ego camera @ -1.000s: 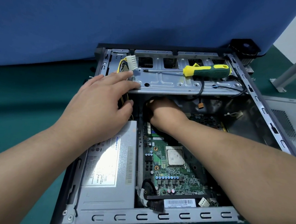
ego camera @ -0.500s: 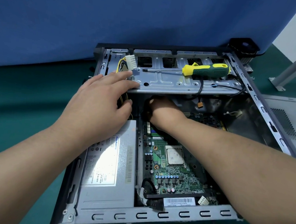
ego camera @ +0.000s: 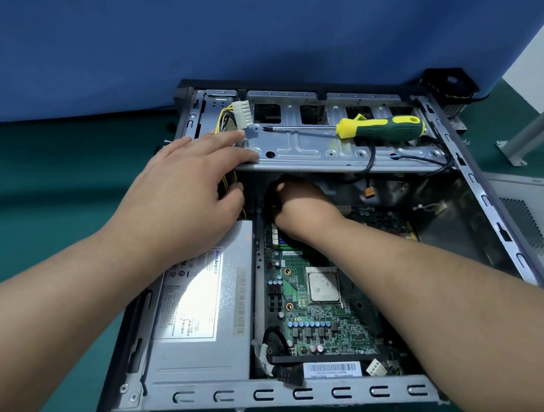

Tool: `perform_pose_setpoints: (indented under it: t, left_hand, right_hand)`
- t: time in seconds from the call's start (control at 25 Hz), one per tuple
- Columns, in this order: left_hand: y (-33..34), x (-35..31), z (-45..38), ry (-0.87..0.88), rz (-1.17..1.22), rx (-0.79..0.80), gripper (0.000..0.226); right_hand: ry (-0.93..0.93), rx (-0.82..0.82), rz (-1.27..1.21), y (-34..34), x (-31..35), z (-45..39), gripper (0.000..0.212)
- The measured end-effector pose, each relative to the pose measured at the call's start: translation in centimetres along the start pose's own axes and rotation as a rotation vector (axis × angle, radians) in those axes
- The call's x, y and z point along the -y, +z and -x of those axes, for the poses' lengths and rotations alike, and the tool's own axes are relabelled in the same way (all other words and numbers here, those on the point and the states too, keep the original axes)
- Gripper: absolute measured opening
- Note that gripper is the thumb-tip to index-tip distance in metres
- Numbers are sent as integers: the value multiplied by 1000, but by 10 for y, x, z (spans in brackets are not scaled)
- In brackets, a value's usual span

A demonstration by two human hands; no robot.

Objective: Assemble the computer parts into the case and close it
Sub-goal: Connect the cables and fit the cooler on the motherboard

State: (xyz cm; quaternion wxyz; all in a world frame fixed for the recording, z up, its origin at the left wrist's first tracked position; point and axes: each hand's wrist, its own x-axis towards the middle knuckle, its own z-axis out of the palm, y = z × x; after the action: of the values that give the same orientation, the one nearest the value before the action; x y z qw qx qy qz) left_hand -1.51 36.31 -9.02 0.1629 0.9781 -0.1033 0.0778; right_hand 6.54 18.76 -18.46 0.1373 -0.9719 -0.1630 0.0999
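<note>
The left hand (ego camera: 182, 194) lies flat and open on the metal tray (ego camera: 331, 152), while the right hand (ego camera: 299, 207) curls under it, its hold hidden, so it should push gently.

Right hand (ego camera: 299, 207) fingers hidden beneath drive bracket (ego camera: 346, 159); grasp indeterminate. Power supply (ego camera: 200, 313) label print illegible.

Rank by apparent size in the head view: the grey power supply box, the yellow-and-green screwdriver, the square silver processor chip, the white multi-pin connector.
1. Grey power supply box, though it lies nearest the camera.
2. Yellow-and-green screwdriver.
3. Square silver processor chip.
4. White multi-pin connector, clearly smallest.
</note>
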Motion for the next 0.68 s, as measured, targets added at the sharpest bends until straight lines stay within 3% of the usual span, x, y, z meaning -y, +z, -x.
perform_pose_setpoints:
  t: [0.36, 0.68]
  left_hand:
    - [0, 1, 0, 2, -8, 7, 48]
    - [1, 1, -1, 4, -17, 18, 52]
  right_hand:
    - [-27, 33, -26, -3, -4, 3, 30]
    - [3, 7, -47, 0, -4, 1, 22]
